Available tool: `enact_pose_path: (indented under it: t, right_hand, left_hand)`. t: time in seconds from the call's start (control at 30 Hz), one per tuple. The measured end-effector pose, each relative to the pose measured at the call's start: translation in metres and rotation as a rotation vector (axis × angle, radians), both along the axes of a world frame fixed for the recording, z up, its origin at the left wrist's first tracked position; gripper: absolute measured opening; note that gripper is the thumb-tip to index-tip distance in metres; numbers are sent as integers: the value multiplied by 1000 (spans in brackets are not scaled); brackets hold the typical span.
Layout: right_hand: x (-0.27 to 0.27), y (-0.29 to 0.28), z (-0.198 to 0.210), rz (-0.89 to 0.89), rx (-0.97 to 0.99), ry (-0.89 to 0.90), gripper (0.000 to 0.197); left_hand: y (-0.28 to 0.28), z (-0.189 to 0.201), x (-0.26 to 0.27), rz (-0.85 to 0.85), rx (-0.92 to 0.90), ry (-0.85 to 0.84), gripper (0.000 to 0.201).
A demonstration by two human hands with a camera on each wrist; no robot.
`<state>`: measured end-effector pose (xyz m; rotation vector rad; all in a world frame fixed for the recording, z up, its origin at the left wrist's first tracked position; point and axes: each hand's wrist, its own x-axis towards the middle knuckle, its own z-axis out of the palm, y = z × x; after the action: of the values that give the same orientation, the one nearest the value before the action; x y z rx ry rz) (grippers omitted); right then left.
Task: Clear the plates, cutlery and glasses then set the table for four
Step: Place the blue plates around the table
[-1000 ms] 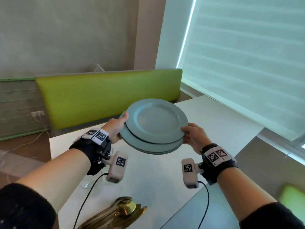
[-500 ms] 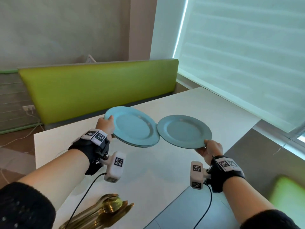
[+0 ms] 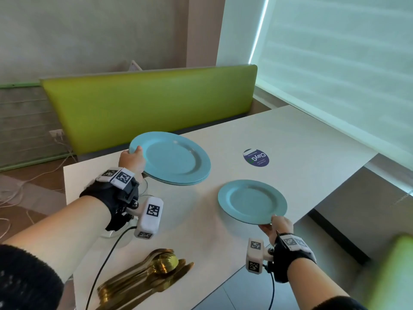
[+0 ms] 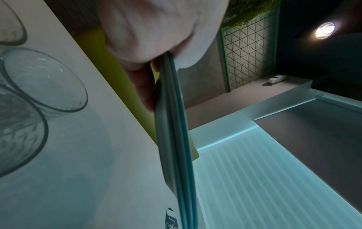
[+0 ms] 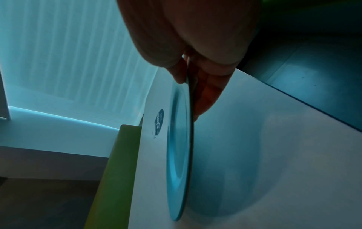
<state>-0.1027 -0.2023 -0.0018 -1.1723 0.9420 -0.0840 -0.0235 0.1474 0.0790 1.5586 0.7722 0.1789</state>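
My left hand (image 3: 131, 158) grips the near-left rim of a stack of blue plates (image 3: 172, 161), held above the white table (image 3: 301, 139). The left wrist view shows the stack of blue plates (image 4: 176, 139) edge-on, thumb on top and fingers under it. My right hand (image 3: 277, 227) pinches the near rim of a single blue plate (image 3: 251, 201), held low over the table's right side. In the right wrist view the single blue plate (image 5: 178, 147) hangs just above the tabletop, its shadow beneath it. A pile of gold cutlery (image 3: 147, 276) lies at the near edge.
Clear glasses (image 4: 35, 86) stand on the table at the left, under my left wrist. A round dark sticker (image 3: 256, 158) marks the table's middle. A green bench back (image 3: 152, 104) runs along the far side. The window blind (image 3: 335, 63) is at the right.
One second ago both hands held the whole stack together. My right hand took the top plate off, carried it right and lowered it toward the table; the left kept the rest.
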Motion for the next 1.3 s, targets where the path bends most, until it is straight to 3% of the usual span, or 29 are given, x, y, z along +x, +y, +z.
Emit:
enact_pose_path:
  t: [0.33,0.57,0.77,0.9,1.0,1.1,1.3]
  right_hand:
    - [-13,14,-35,86,-39,177,36]
    - [-17,26,-40,187,-37,209,39]
    - [-24,32,-38,230,-135,278,32]
    - [-24,30,-25,259,-300,363,22]
    - [-10,20,-11,257,-386,301,42]
    - [2,28,29,326,-386,163,22]
    - [32,31,100,425,-307,-95,29]
  left_hand:
    - [8,-7,-8,-23,-22,-8,51]
    - [12,-5,-9,-40,-16,-10,51]
    - [10,-6,-14,-54,-60,-12,50]
    - [3,-4,-17,-85,-98,-26,47]
    - [-9,1,-15,-137,-118,-42,45]
    - [-29,7,-11,-204,-158,-37,40]
    - [-86,18,5,-343,-222,-51,32]
